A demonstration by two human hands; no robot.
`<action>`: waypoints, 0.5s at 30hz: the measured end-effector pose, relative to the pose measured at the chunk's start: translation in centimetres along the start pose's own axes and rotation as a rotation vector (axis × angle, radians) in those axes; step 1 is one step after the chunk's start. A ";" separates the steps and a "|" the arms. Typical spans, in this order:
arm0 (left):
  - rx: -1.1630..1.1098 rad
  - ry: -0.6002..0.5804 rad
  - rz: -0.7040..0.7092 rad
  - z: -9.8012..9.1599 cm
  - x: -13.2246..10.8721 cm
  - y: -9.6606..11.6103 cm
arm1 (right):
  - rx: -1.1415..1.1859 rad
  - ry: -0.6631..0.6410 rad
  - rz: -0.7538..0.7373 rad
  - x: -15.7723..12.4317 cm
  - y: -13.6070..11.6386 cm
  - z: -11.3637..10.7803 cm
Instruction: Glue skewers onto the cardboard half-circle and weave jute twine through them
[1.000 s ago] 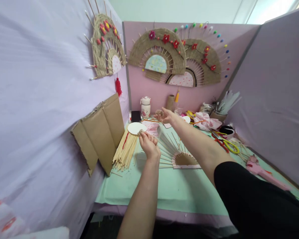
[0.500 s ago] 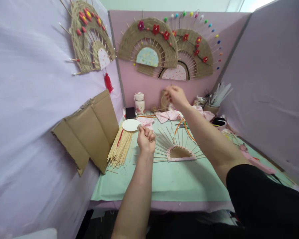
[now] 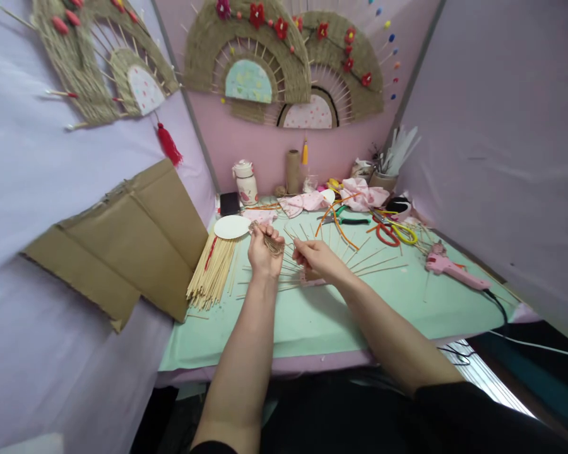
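Observation:
In the head view my left hand (image 3: 262, 255) is closed around a small looped bundle of brown twine (image 3: 273, 244). Just to its right, the fingers of my right hand (image 3: 318, 257) pinch together by a strand of the twine. Beneath both hands lies a half-round fan frame of thin sticks (image 3: 378, 270) spreading from a pink-edged base, which my right hand partly covers. A white oval disc (image 3: 231, 227) rests on a pile of wooden sticks (image 3: 213, 271), left of my left hand.
Pliers (image 3: 353, 221), red-handled scissors (image 3: 387, 234) and a pink glue gun (image 3: 457, 268) lie on the right. A brown roll (image 3: 293, 171), pink cloth (image 3: 303, 203) and bottle (image 3: 245, 183) stand or lie behind. Folded cardboard (image 3: 123, 233) leans left; finished twine fans (image 3: 246, 44) hang above.
My right hand has come down and toward me from the back of the table to beside my left hand. The view has tilted down and shifted right.

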State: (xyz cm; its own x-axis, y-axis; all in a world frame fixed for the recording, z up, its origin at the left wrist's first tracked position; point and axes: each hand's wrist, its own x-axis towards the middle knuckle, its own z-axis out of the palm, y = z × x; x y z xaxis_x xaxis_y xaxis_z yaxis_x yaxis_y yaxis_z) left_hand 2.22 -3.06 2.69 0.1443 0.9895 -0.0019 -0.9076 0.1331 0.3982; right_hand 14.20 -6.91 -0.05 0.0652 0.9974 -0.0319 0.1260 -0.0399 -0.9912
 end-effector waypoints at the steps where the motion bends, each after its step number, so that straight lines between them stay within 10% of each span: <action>1: 0.012 0.002 0.004 0.0 0.0 -0.1 | 0.166 -0.032 0.096 0.1 0.4 0.4; 8: 0.062 -0.034 -0.009 -0.1 -0.1 -0.7 | 0.829 0.057 0.167 0.5 0.2 1.4; 15: -0.009 0.167 -0.083 -0.6 0.2 -1.5 | 0.570 0.127 -0.061 1.3 -0.5 1.5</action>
State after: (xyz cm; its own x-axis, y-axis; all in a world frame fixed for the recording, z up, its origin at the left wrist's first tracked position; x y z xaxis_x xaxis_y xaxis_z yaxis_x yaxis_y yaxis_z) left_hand 3.37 -3.01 1.50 0.1522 0.9705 -0.1872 -0.8990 0.2146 0.3818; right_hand 12.70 -5.52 0.18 0.1971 0.9803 0.0081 -0.4167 0.0912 -0.9044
